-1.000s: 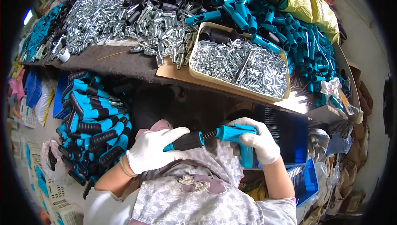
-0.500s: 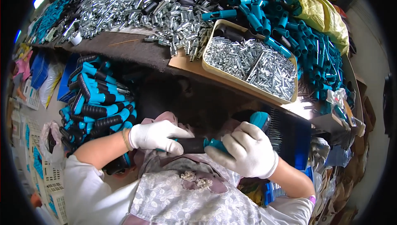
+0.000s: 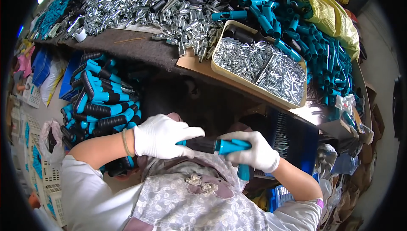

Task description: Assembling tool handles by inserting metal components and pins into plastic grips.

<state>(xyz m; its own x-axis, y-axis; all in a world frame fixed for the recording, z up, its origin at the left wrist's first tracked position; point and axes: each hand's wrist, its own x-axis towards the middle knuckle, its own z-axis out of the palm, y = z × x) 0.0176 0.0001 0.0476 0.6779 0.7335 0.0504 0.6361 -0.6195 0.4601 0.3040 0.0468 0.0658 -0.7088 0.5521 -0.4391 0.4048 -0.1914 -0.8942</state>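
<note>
Both my hands wear white gloves and hold a teal-and-black pistol-shaped tool crosswise in front of my apron. My left hand is closed round its left end, thumb and fingers on either side of the black sleeve. Around the teal body at the other end, my right hand is wrapped. The tool's teal-and-black handle end sticks out below that hand, toward me. Part of the tool is hidden by the gloves. Similar teal-and-black tools lie heaped beyond my left forearm.
On the bench ahead lie heaped silver metal fittings, black sleeves and teal tubes. A tray of small metal pins stands at its front edge. To the right is a dark blue bin with thin metal pins; white crates stand left.
The tool has turned in my hands: its handle end pointed up and away beyond my right hand, and now points down toward me. My right hand has rolled over with it.
</note>
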